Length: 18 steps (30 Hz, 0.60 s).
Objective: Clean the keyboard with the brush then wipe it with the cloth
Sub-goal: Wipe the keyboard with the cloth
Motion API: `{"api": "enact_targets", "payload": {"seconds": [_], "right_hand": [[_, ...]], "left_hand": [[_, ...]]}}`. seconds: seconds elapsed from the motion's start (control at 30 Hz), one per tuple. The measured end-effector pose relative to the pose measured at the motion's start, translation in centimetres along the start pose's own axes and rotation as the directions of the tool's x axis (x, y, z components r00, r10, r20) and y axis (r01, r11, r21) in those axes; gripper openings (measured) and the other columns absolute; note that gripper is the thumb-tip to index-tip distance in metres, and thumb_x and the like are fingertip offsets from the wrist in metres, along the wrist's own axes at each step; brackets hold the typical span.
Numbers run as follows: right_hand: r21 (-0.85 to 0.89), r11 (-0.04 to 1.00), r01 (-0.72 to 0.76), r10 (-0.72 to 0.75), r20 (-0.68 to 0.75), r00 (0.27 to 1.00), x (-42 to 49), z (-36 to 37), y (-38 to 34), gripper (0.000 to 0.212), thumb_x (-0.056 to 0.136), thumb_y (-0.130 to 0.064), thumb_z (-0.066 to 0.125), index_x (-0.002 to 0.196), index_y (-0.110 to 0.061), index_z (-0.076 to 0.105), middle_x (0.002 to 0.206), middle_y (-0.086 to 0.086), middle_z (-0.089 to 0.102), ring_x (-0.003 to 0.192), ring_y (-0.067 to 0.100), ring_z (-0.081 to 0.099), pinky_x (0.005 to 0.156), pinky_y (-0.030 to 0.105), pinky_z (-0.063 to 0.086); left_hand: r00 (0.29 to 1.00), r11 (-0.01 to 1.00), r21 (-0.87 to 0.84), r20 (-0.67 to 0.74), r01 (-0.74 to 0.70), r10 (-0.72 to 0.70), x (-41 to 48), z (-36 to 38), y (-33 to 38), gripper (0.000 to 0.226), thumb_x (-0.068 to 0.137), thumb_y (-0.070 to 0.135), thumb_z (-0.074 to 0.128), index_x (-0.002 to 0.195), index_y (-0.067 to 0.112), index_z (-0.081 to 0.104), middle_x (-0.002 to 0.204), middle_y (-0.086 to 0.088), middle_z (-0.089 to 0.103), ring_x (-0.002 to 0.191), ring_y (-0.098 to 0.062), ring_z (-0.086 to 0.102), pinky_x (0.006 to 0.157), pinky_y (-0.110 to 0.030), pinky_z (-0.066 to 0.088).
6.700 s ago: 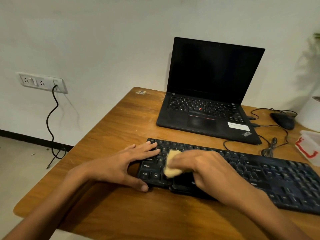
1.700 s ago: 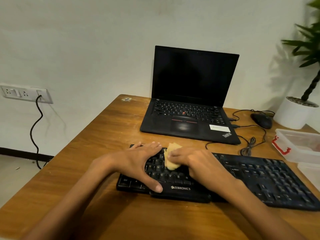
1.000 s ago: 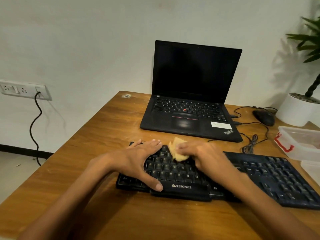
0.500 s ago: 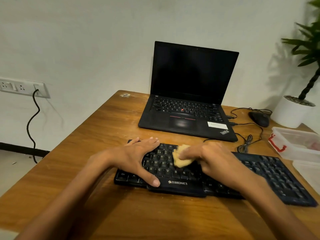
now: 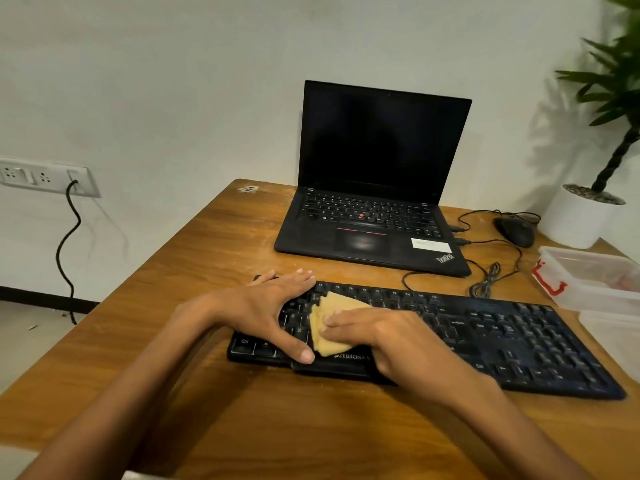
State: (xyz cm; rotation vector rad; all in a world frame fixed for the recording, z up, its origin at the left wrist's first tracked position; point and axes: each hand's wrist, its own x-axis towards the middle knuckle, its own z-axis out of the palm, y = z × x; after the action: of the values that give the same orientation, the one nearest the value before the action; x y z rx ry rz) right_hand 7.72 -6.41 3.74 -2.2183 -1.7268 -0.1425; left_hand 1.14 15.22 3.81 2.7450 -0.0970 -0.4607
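- Two hands work the black Zebronics keyboard (image 5: 502,334), which lies on the bench (image 5: 207,258) with its long axis running left to right.
- Left hand (image 5: 266,306) is spread flat, bracing the keyboard's left end.
- Right hand (image 5: 374,334) presses the folded tan cloth (image 5: 329,323) down with flat fingers.
- Most unwiped keys, I judge, lie to the right of the cloth, along that axis.

Single head-worn wide-angle view — looking forward and down, close over the table (image 5: 194,258) — wall across the upper frame.
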Motion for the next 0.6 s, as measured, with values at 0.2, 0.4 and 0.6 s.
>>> {"api": "enact_targets", "payload": {"seconds": [0.2, 0.4, 0.6], "right_hand": [[-0.011, 0.972, -0.235, 0.233, -0.104, 0.967, -2.7, -2.2, 2.8, 0.06, 0.069, 0.012, 0.059, 0.109, -0.033, 0.066, 0.113, -0.016, 0.065, 0.108, 0.0, 0.056, 0.093, 0.036, 0.05], [0.045, 0.997, -0.07, 0.07, -0.015, 0.997, -2.1, -0.5, -1.3, 0.052, 0.073, 0.007, 0.06, 0.11, -0.029, 0.065, 0.11, -0.016, 0.066, 0.106, -0.002, 0.058, 0.093, 0.028, 0.048], [0.145, 0.976, -0.164, 0.182, -0.12, 0.976, -1.8, -0.3, -1.9, 0.057, 0.074, 0.011, 0.058, 0.113, -0.029, 0.062, 0.114, -0.016, 0.063, 0.109, -0.002, 0.055, 0.096, 0.033, 0.047]], "left_hand": [[0.997, 0.997, -0.033, -0.043, -0.069, 0.067, -1.2, 0.3, -0.1, 0.132, 0.041, 0.084, 0.045, 0.145, 0.024, -0.012, 0.136, 0.023, -0.026, 0.089, 0.037, -0.038, 0.075, 0.006, -0.029], [0.997, 1.0, 0.01, -0.07, -0.029, 0.029, -1.2, 1.2, -0.5, 0.136, 0.04, 0.092, 0.044, 0.145, 0.028, -0.013, 0.149, 0.018, -0.024, 0.124, 0.017, -0.031, 0.106, -0.025, -0.023], [0.995, 1.0, 0.006, -0.098, -0.024, 0.025, -1.2, 1.6, -0.6, 0.137, 0.039, 0.093, 0.044, 0.145, 0.028, -0.014, 0.147, 0.02, -0.024, 0.129, 0.012, -0.028, 0.106, -0.026, -0.023]]}}
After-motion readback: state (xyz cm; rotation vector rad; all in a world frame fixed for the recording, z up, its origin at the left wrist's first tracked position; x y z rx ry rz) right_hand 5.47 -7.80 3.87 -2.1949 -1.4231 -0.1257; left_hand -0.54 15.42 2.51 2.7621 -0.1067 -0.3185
